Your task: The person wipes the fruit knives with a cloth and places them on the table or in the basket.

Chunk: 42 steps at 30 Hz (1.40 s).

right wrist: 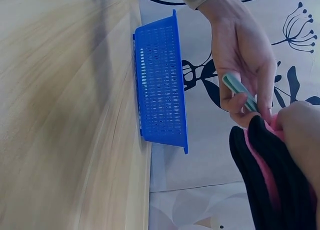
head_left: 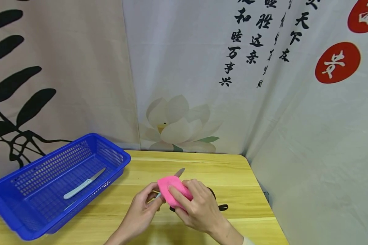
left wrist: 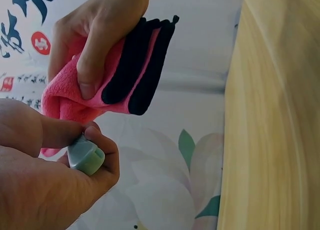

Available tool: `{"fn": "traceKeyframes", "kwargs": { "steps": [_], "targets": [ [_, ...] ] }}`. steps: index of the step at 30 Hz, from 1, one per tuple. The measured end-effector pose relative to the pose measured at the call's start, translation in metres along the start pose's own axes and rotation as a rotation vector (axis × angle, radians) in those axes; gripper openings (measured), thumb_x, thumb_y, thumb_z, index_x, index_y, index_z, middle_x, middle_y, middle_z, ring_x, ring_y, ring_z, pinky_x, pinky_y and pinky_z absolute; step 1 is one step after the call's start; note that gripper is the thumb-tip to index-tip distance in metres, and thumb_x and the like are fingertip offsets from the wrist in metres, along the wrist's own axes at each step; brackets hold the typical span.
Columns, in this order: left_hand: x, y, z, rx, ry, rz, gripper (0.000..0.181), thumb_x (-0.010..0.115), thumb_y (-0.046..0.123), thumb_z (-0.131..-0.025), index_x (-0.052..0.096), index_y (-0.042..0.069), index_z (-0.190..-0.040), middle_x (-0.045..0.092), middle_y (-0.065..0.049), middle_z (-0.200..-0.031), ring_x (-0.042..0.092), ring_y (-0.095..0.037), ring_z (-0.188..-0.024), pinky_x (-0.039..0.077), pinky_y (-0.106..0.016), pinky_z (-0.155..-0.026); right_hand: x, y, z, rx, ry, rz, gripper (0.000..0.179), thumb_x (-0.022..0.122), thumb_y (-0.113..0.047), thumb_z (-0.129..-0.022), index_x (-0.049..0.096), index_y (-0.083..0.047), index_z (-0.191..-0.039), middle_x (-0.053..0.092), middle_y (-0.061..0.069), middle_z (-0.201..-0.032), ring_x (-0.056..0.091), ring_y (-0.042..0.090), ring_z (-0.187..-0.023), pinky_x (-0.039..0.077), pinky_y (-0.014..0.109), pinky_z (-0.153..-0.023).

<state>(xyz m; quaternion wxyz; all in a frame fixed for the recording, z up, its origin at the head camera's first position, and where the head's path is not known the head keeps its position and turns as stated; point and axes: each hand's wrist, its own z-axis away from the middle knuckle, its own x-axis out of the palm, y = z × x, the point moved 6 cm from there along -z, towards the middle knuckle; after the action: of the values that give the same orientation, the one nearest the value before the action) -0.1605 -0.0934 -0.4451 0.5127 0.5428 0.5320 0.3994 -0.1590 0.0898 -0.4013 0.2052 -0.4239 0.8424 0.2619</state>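
My left hand [head_left: 142, 211] grips a knife by its pale green handle [left wrist: 86, 156]; the butt of the handle pokes out between thumb and fingers. A pink cloth [head_left: 174, 191] with black edging is folded in my right hand [head_left: 199, 207], thumb pressed on top. The cloth lies around the knife's blade [head_left: 180, 172], whose tip sticks out on the far side. Both hands are close together above the table. In the right wrist view the cloth's black edging [right wrist: 267, 170] hangs below the fingers.
On the left of the wooden table [head_left: 233, 183] stands a blue plastic basket [head_left: 58, 180] with a second light-handled knife [head_left: 84, 183] lying in it. Behind the table hangs a pale printed curtain [head_left: 184, 68] with a flower and black characters.
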Motion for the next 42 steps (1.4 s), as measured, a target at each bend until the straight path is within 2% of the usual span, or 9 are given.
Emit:
{"fn": "traceKeyframes", "kwargs": {
  "steps": [5,9,14,21,27,31,35,42],
  "targets": [
    [-0.001,-0.001,-0.001,-0.024,0.001,0.005,0.021,0.068,0.011,-0.113,0.071,0.008,-0.133,0.071,-0.013,-0.114,0.071,-0.009,-0.095,0.061,-0.024,-0.075,0.000,0.004,0.000,0.055,0.005,0.033,0.037,0.064,-0.026,-0.103,0.079,-0.018,-0.135,0.069,0.011,-0.111,0.059,0.021,-0.085,0.056,0.030,-0.071],
    [-0.002,-0.001,-0.001,-0.031,-0.012,0.010,0.025,0.067,0.010,-0.113,0.068,0.003,-0.137,0.072,-0.014,-0.115,0.071,-0.009,-0.097,0.061,-0.024,-0.077,-0.001,0.009,0.000,0.100,0.008,0.054,0.038,0.067,-0.025,-0.099,0.079,-0.018,-0.134,0.069,0.012,-0.109,0.060,0.023,-0.086,0.058,0.032,-0.073],
    [-0.004,0.000,0.000,-0.016,-0.032,0.009,0.028,0.066,0.010,-0.114,0.065,0.000,-0.140,0.071,-0.015,-0.113,0.069,-0.009,-0.097,0.061,-0.023,-0.077,-0.002,0.016,0.000,0.146,0.009,0.081,0.038,0.062,-0.027,-0.104,0.079,-0.018,-0.137,0.070,0.012,-0.107,0.061,0.023,-0.086,0.057,0.033,-0.072],
    [-0.004,-0.003,0.001,-0.082,-0.028,0.002,0.025,0.067,0.010,-0.113,0.067,0.004,-0.138,0.071,-0.012,-0.109,0.068,-0.010,-0.093,0.060,-0.023,-0.076,-0.003,0.026,0.002,0.176,0.015,0.131,0.038,0.055,-0.029,-0.110,0.079,-0.018,-0.137,0.070,0.014,-0.105,0.060,0.023,-0.084,0.054,0.033,-0.067],
    [-0.004,-0.003,0.002,-0.068,-0.034,-0.020,0.024,0.068,0.010,-0.113,0.068,0.005,-0.136,0.071,-0.013,-0.108,0.068,-0.010,-0.091,0.059,-0.024,-0.075,-0.002,0.038,0.005,0.216,0.014,0.142,0.038,0.055,-0.033,-0.113,0.079,-0.016,-0.136,0.071,0.017,-0.108,0.061,0.025,-0.085,0.055,0.035,-0.067],
    [-0.003,-0.005,0.003,-0.087,-0.040,-0.018,0.024,0.067,0.008,-0.112,0.068,0.006,-0.136,0.071,-0.013,-0.110,0.068,-0.011,-0.094,0.061,-0.025,-0.077,-0.002,0.046,0.010,0.251,-0.011,0.146,0.035,0.063,-0.028,-0.105,0.079,-0.015,-0.134,0.071,0.019,-0.109,0.064,0.027,-0.088,0.057,0.038,-0.069],
    [-0.004,-0.006,0.003,-0.084,-0.046,0.002,0.025,0.066,0.008,-0.113,0.067,0.003,-0.138,0.071,-0.014,-0.113,0.069,-0.012,-0.097,0.061,-0.025,-0.078,-0.002,0.056,0.014,0.279,-0.030,0.162,0.043,0.072,-0.023,-0.093,0.078,-0.014,-0.135,0.070,0.021,-0.110,0.065,0.030,-0.087,0.059,0.039,-0.068],
    [-0.005,-0.009,0.002,-0.113,-0.018,0.025,0.027,0.067,0.006,-0.112,0.067,0.002,-0.139,0.071,-0.015,-0.118,0.070,-0.015,-0.101,0.062,-0.024,-0.081,-0.005,0.064,0.020,0.340,0.005,0.178,0.044,0.071,-0.022,-0.093,0.078,-0.014,-0.136,0.070,0.020,-0.107,0.063,0.029,-0.082,0.055,0.038,-0.063]
  ]
}}
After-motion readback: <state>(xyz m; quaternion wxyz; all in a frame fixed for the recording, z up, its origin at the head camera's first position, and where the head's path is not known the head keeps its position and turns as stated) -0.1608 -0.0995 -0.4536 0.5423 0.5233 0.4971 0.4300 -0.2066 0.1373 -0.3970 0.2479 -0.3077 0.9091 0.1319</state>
